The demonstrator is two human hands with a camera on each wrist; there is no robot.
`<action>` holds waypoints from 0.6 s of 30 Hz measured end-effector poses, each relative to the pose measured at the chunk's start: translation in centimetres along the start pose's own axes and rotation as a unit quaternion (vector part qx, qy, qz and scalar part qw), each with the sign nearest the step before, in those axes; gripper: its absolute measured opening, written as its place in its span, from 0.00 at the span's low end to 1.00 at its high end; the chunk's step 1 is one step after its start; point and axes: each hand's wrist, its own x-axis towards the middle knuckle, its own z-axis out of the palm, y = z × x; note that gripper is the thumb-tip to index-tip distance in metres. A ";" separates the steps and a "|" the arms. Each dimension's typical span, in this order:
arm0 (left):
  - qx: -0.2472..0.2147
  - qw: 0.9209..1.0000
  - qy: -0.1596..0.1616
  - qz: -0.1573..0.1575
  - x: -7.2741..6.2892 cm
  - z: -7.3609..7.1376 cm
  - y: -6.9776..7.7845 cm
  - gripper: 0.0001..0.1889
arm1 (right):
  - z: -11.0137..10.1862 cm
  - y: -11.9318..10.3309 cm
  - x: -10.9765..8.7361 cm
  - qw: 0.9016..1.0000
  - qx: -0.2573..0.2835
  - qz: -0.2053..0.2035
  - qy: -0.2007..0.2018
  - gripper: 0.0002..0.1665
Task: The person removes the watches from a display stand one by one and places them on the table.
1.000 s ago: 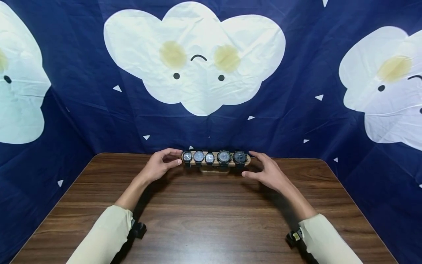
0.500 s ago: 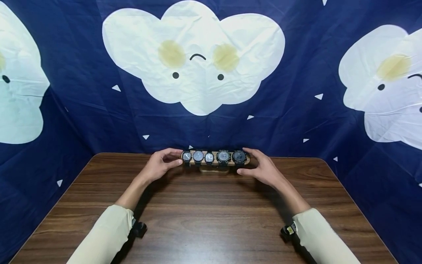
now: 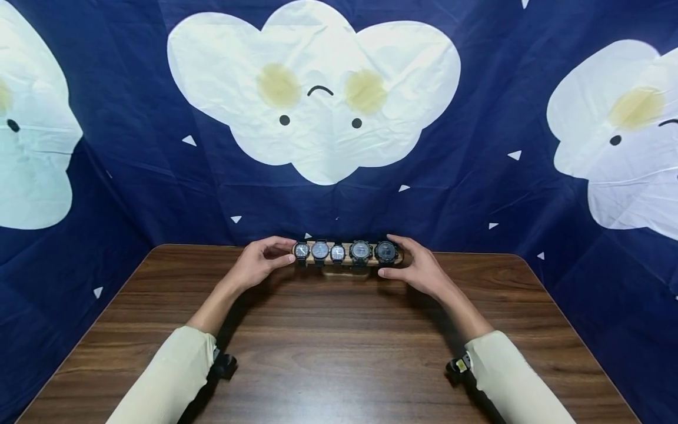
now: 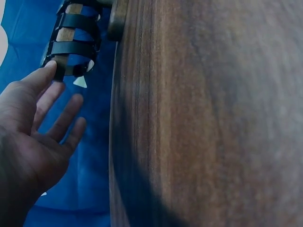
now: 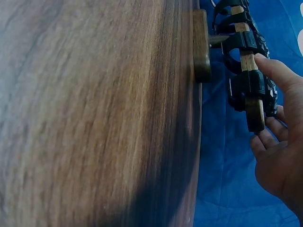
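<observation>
Near the far edge of the table, a wooden watch stand (image 3: 346, 272) carries a row of several dark watches (image 3: 361, 251) on its horizontal bar. My left hand (image 3: 255, 263) pinches the bar's left end between thumb and fingers, beside a black-cased watch (image 3: 301, 251); its other fingers spread loosely in the left wrist view. At the opposite end, my right hand (image 3: 419, 269) reaches around the rightmost watch (image 3: 386, 251). The right wrist view shows that thumb on the wooden bar (image 5: 248, 60) between two watches, with the fingers curled behind the end.
Brown wood-grain table (image 3: 339, 335) spreads in front of the stand. The stand's wooden base (image 5: 201, 47) sits close to the far edge. Behind hangs a dark blue cloth (image 3: 339, 212) printed with white clouds. A small black camera (image 3: 458, 368) is strapped at the right sleeve.
My right hand has moved left and inward, from beside the stand's right end to around the rightmost watch. The left hand keeps its place at the left end.
</observation>
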 end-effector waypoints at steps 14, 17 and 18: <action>0.012 1.000 0.003 0.005 0.0 0.2 0.1 0.20 | 0.4 0.0 0.5 1.000 0.026 0.005 0.011 0.47; 0.006 1.000 0.005 0.007 0.0 0.3 0.1 0.20 | 0.5 0.1 0.6 0.999 0.036 0.004 0.013 0.45; 0.005 1.000 0.004 0.007 0.0 0.3 0.0 0.20 | 0.5 0.1 0.6 0.999 0.038 0.005 0.014 0.45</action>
